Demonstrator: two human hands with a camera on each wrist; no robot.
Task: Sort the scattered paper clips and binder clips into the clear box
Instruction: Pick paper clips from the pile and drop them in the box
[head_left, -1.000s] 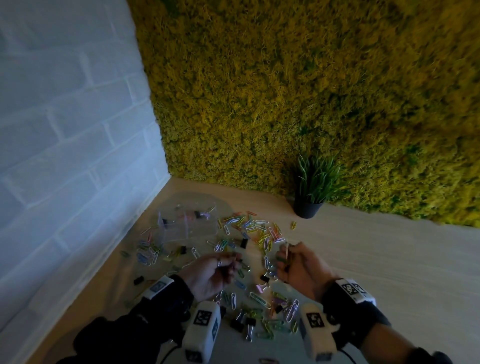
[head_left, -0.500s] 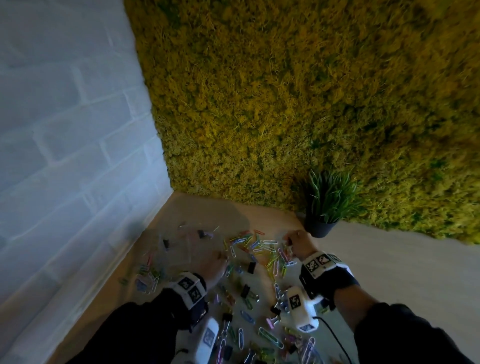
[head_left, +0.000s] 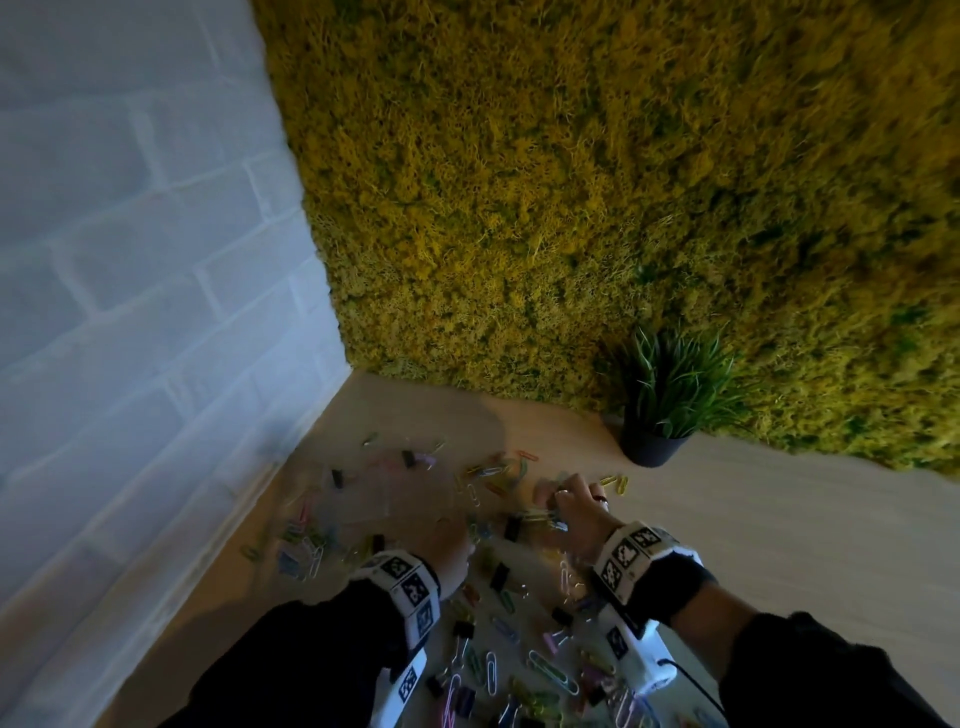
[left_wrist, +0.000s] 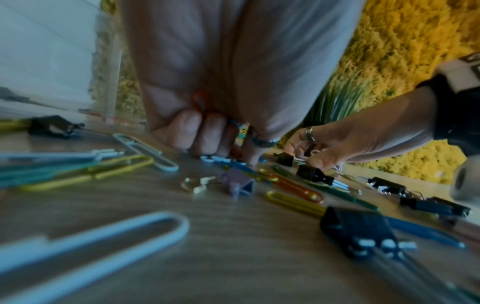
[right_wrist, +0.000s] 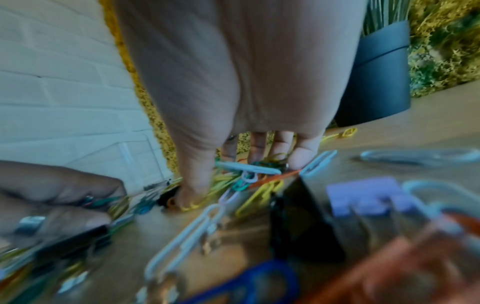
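Observation:
Coloured paper clips and black binder clips lie scattered over the wooden table. The clear box sits faintly visible at the far left near the brick wall, with a few clips in or around it. My left hand is just right of the box, its fingers curled with an orange paper clip tucked into the palm, fingertips on the table. My right hand reaches down over a tangle of paper clips, thumb and fingers closing round them.
A small plant in a dark pot stands just beyond my right hand against the moss wall. The white brick wall borders the table on the left. Bare wood stretches to the right.
Both hands have moved away from me toward the far clips. The right hand went to the tangle near the pot; the left went toward the clear box. My head tilted up.

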